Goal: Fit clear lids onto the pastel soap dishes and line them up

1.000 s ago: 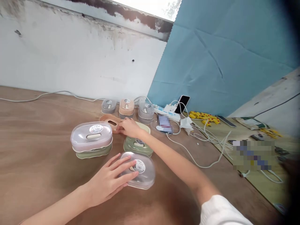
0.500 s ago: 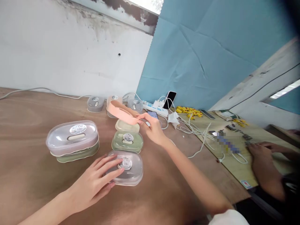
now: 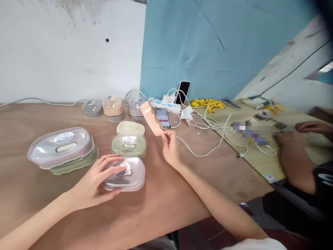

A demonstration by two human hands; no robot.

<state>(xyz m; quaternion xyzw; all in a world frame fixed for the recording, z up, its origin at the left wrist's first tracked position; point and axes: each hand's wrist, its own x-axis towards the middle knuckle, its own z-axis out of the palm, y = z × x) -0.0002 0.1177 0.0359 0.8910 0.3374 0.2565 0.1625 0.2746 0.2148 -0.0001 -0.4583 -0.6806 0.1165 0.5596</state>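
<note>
A person's left hand [image 3: 100,182] lies spread flat over a clear box [image 3: 133,177], seemingly steadying it, just in front of a green box [image 3: 129,146], while the right hand [image 3: 170,151] pinches a pink lid [image 3: 151,117] by its lower corner, so it hangs tilted in the air just right of the green box.

The domed box [image 3: 136,175] lies before the lidded box [image 3: 128,144], with small boxes [image 3: 112,105] behind.
</note>
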